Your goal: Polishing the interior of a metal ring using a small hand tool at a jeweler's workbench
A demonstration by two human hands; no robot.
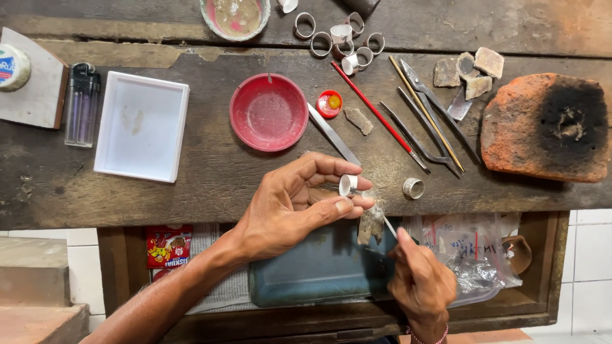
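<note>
Single head-worn view, aimed steeply down from above, held close over the wooden bench [191, 185], open drawer [319, 267] seen at the lower edge

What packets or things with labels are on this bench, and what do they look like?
Snack packet: in the open drawer, left of the left hand; small, red with a yellow patch.
Labelled round lid: far left on a grey block; white, blue and green.
Clear bags: in the drawer beside the right hand; marked in red and black.
</note>
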